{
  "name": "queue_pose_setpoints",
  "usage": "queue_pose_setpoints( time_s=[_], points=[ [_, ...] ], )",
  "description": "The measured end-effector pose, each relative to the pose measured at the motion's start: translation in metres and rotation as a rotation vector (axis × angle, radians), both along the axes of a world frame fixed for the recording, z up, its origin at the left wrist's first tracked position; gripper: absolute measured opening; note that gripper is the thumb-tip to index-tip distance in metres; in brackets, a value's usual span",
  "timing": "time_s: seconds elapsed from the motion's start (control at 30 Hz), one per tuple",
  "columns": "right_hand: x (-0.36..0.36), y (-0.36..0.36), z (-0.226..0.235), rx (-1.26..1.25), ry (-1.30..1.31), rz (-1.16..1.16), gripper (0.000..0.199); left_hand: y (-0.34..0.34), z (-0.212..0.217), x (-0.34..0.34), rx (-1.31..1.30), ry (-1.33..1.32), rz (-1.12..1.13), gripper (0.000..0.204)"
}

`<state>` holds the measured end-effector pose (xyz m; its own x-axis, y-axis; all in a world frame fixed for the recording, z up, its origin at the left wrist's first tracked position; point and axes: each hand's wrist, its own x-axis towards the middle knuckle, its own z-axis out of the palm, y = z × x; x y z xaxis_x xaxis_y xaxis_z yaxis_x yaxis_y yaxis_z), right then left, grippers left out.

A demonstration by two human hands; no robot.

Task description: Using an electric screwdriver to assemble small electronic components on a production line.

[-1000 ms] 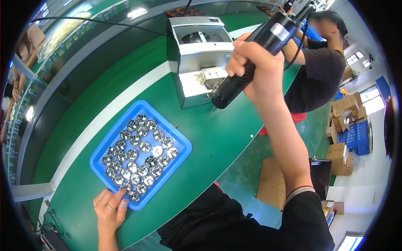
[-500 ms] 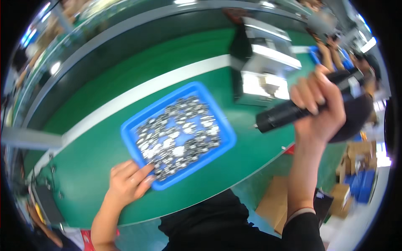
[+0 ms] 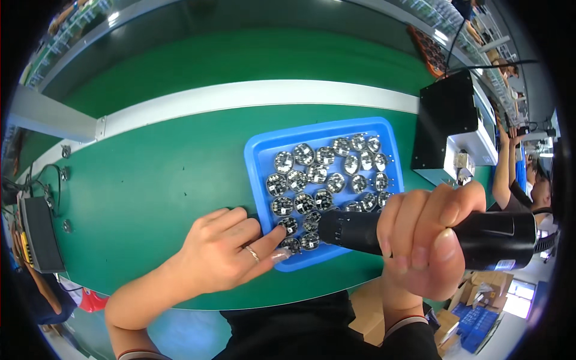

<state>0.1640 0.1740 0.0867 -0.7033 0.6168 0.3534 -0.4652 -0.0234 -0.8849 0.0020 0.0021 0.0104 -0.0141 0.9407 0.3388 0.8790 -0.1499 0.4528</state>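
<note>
A blue tray (image 3: pixel 257 180) holds many small round parts (image 3: pixel 316 173) with circuit boards on top, lying in loose rows. My right hand (image 3: pixel 423 240) is wrapped round a black cylindrical electric screwdriver (image 3: pixel 498 240), held nearly level over the tray's near right part. Its front end reaches the parts at the near left; the bit is hidden. My left hand (image 3: pixel 231 249) comes over the tray's near left corner, thumb and index finger closed at a round circuit-board part (image 3: pixel 291 245). Parts beneath the right hand are covered.
The tray lies on a green workbench (image 3: pixel 150 174) with a white strip (image 3: pixel 240 96) behind it. A black and silver machine (image 3: pixel 453 126) stands at the right. A dark box with cables (image 3: pixel 43 234) sits far left. Another person (image 3: pixel 522 192) is at the far right.
My right hand has brought the screwdriver from beside the machine down and left over the tray. The view has turned, and my left hand stays at the tray's near left corner.
</note>
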Motion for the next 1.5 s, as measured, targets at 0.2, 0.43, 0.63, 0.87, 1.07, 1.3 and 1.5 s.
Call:
queue_pose_setpoints(
  time_s=[0.2, 0.43, 0.63, 0.87, 1.07, 1.3, 1.5],
  points=[
    [-0.010, -0.001, 0.000, 0.070, -0.083, 0.047, 0.015, -0.002, -0.003, -0.004, 0.023, 0.009, 0.011, 0.031],
    [-0.014, -0.001, -0.001, 0.084, -0.079, 0.055, 0.014, 0.001, -0.004, -0.002, 0.036, -0.001, 0.020, 0.028],
    [-0.015, 0.000, -0.001, 0.121, -0.085, 0.048, 0.014, 0.002, -0.006, -0.002, 0.070, -0.046, 0.016, 0.026],
    [-0.020, -0.001, -0.002, 0.082, -0.068, 0.079, 0.016, 0.004, -0.003, 0.001, 0.057, -0.053, 0.009, 0.026],
    [-0.029, -0.013, -0.002, 0.063, -0.085, 0.071, 0.026, 0.002, -0.002, 0.001, 0.064, -0.039, 0.020, 0.027],
    [-0.034, -0.029, -0.008, 0.097, -0.080, -0.020, 0.026, -0.004, -0.001, -0.002, 0.044, 0.010, 0.022, 0.028],
    [0.010, 0.015, 0.049, 0.164, 0.379, -0.144, 0.020, 0.004, 0.005, 0.002, 0.052, 0.021, -0.006, 0.030]
  ],
)
